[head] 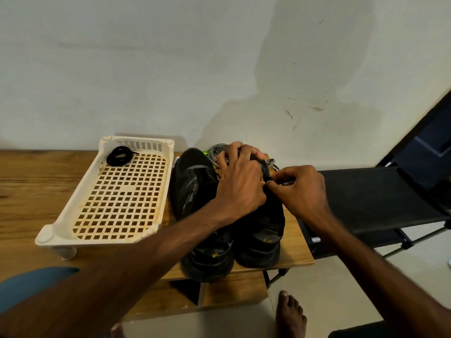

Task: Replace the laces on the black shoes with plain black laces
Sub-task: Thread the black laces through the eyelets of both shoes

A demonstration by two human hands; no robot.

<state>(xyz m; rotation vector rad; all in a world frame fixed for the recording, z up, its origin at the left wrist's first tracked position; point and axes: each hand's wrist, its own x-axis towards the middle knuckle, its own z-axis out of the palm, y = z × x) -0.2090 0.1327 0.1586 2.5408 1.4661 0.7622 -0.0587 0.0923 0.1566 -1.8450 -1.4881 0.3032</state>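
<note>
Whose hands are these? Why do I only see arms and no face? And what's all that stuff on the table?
There is no machine here. A person wears a camera on their head, so you see what they see, looking down at their own arms. Their left hand grips one black shoe, and their right hand pinches a lace at it. A second black shoe stands beside it on the wooden table. Speckled laces lie behind the shoes. The white basket holds a coiled black lace.
</note>
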